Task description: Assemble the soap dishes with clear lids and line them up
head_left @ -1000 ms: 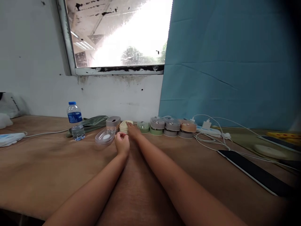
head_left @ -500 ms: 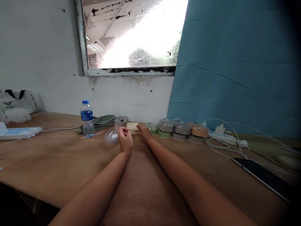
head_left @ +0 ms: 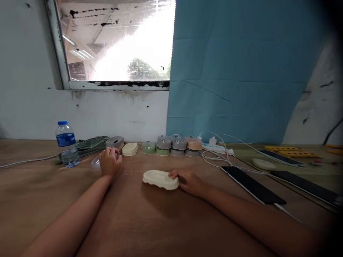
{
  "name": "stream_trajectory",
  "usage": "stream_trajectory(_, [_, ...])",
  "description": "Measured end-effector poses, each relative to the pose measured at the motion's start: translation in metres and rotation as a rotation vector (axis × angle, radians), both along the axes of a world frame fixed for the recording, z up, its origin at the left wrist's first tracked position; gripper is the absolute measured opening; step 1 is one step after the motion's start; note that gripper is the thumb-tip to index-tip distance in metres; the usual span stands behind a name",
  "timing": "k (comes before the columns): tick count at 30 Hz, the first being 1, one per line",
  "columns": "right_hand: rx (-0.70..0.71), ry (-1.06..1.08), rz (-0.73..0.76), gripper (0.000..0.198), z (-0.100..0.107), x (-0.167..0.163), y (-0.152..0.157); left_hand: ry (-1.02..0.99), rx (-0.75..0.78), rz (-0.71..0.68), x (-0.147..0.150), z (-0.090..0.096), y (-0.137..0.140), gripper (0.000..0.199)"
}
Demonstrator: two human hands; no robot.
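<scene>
The cream tray [head_left: 160, 179], oblong with a wavy lower edge, is out in front of me over the middle of the bench [head_left: 150, 232], well apart from the row by the wall. A soft shadow lies below it; I cannot tell whether any part of it touches the wood. My right grip [head_left: 191, 182] has it by its right end, fingers over the top rim and closed on it.

My left grip [head_left: 109, 163] is farther back and to the left, fingers curled, just by the clear container [head_left: 95, 162], which it partly covers. I cannot tell whether those fingers hold anything.

Just right of my left grip is a stack of cream trays [head_left: 130, 149], with a grey container [head_left: 115, 142] close behind. Past a gap to the right comes a low green container [head_left: 148, 147], then a grey-over-green stack [head_left: 163, 144], a grey stack [head_left: 178, 144] and a peach-topped stack [head_left: 193, 144].

Farther right are a white power strip [head_left: 218, 148] with looping cables and a black tablet-like device [head_left: 252, 184] lying flat. On the far left a water bottle [head_left: 66, 142] stands upright before a dark green pouch [head_left: 92, 146]. Behind everything are the white wall [head_left: 120, 110], a window [head_left: 115, 43] and a blue cloth [head_left: 227, 71].
</scene>
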State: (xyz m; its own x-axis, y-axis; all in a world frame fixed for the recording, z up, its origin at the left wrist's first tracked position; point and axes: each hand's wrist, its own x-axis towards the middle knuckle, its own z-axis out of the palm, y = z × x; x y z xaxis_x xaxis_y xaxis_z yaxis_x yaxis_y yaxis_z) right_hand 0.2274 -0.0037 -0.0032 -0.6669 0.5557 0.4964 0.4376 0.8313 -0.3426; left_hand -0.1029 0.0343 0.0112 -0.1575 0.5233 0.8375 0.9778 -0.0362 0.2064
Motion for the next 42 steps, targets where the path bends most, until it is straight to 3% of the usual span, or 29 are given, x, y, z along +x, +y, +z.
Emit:
stream_trajectory(5, [-0.069,-0.132,-0.023,0.031,0.004,0.027,-0.022,0.251,-0.162,0.013,0.006,0.015,0.034,0.022])
stream_trajectory(9, [-0.116,-0.139,-0.034,0.038,0.011,0.027,-0.029,0.141,-0.226,0.159,-0.004,0.034,0.069,0.032])
stream_trajectory(12, [-0.136,-0.168,0.013,0.04,0.015,0.027,-0.031,0.074,-0.357,0.243,-0.013,0.038,0.084,0.031])
stream_trajectory(17, [-0.134,-0.228,0.028,0.043,0.019,0.029,-0.034,0.028,-0.52,0.244,-0.02,0.038,0.09,0.015])
stream_trajectory(21, [-0.145,-0.222,0.009,0.044,0.019,0.03,-0.034,-0.069,-0.518,0.246,-0.021,0.046,0.085,0.019])
stream_trajectory(24, [-0.156,-0.192,0.021,0.041,0.018,0.03,-0.033,-0.127,-0.427,0.223,-0.018,0.059,0.077,0.024])
stream_trajectory(27, [-0.136,-0.2,0.079,0.037,0.015,0.028,-0.031,-0.184,-0.185,0.043,-0.007,0.072,0.059,0.025])
stream_trajectory(30, [0.007,-0.237,0.08,0.032,0.017,0.026,-0.029,-0.28,-0.069,-0.281,0.015,0.076,0.029,0.03])
stream_trajectory(33, [0.29,-0.25,-0.043,0.025,0.026,0.027,-0.03,-0.318,-0.16,-0.595,0.043,0.068,-0.01,0.033])
stream_trajectory(36, [0.526,-0.145,-0.142,0.021,0.038,0.032,-0.035,-0.206,-0.305,-0.933,0.066,0.054,-0.044,0.026])
stream_trajectory(39, [0.598,-0.035,-0.191,0.018,0.045,0.037,-0.042,-0.053,-0.532,-1.105,0.077,0.041,-0.062,0.02])
stream_trajectory(42, [0.533,-0.123,-0.095,0.023,0.046,0.035,-0.048,0.06,-0.691,-1.178,0.078,0.032,-0.066,0.021])
